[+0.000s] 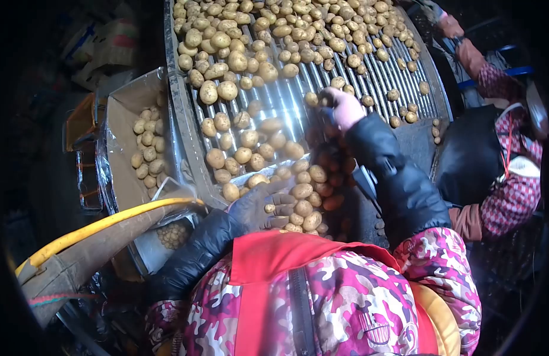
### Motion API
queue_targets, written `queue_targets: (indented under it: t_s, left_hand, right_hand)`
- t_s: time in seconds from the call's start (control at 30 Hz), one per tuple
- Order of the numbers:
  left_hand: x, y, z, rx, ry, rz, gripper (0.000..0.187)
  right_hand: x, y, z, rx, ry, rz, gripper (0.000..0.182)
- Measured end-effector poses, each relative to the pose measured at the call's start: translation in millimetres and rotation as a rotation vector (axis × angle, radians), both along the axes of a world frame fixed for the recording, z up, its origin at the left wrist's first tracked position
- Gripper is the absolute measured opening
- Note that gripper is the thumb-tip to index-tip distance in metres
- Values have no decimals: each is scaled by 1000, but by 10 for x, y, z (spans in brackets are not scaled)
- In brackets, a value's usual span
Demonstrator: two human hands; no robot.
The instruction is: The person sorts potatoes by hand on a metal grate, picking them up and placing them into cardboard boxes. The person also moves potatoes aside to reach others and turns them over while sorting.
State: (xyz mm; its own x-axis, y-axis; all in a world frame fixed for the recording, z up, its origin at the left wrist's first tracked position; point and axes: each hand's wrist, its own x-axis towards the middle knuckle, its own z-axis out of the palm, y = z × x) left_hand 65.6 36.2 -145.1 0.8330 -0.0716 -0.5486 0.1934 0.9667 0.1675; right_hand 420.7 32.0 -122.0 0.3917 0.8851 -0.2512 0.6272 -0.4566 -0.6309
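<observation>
My left hand (259,207), in a grey glove, is at the near end of the roller bed with its fingers bent around a small potato (269,208). More potatoes (303,207) lie right beside its fingers. Over the middle of the metal rollers (292,113) reaches my right hand (344,110) in a pink glove. Its fingers are curled and blurred. One potato (312,99) is at these fingertips; whether they grip it I cannot make out. Below my right forearm, potatoes are partly in shadow.
Many potatoes (274,29) cover the far rollers. A lined box (123,148) holding potatoes stands at left, with a smaller heap of small potatoes (173,234) below it. A yellow hose (108,219) crosses the lower left. At right, another person's checked sleeve (515,202) is close by.
</observation>
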Motion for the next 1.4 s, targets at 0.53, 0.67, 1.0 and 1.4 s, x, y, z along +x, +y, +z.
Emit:
queue_targets:
  t_s: [0.53,0.67,1.0,1.4]
  left_hand:
    - [148,178,136,-354,169,-95,12]
    - [40,91,-76,-454,2,-46,23]
    - [-33,116,-179,-156,-163,-167,55]
    - [50,7,-308,-397,-42,4,42]
  right_hand:
    - [139,1621,-360,-51,-616,409,48]
    - [-28,1443,-162,-243,-490,383,39]
    - [-882,1390,141,-126,-352,531,35]
    - [-902,607,35,-142,-195,375,35]
